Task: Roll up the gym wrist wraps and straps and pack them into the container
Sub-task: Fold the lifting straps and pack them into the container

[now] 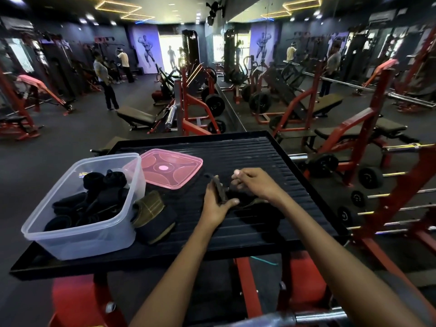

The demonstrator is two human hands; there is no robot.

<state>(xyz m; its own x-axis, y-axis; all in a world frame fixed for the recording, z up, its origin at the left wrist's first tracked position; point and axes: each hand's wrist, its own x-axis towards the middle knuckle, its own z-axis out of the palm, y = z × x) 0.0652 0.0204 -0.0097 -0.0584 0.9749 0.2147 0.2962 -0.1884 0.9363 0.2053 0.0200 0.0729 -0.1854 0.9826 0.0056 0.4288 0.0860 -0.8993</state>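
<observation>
Strap [245, 204] sits mid-table, dark fabric with an olive edge, partly bunched under my hands. My left hand [218, 204] grips one stiff end of it, thumb hooked over the near side, fingers curled behind. My right hand [253, 182] hovers just above the bunched part, fingertips drawn together in a pinch; can't tell if they actually hold fabric or nothing, it's black on black there. How far the strap is rolled: can't tell, hands cover the middle.

Left of that, a wrap [153, 215] in black and olive lies loose on the table, touching the container's near right corner. Container [77, 234] is clear plastic, lid off, at the table's left side. Inside: several black rolled wraps [94, 197], hard to count, they merge into one dark mass. Pink lid [169, 169] lies flat just behind the container, top side up.

Table [271, 161] is a black ribbed tray with a raised rim, on a red steel frame [245, 286]. Its near left corner is hidden by the container.

Room: dim gym, dark floor, red racks and benches, barbells on a rack at my right, cut off by the frame edge. Mirror wall [306, 55] straight ahead to the right doubles the equipment. A few people stand far left, too small and blurred for detail.
</observation>
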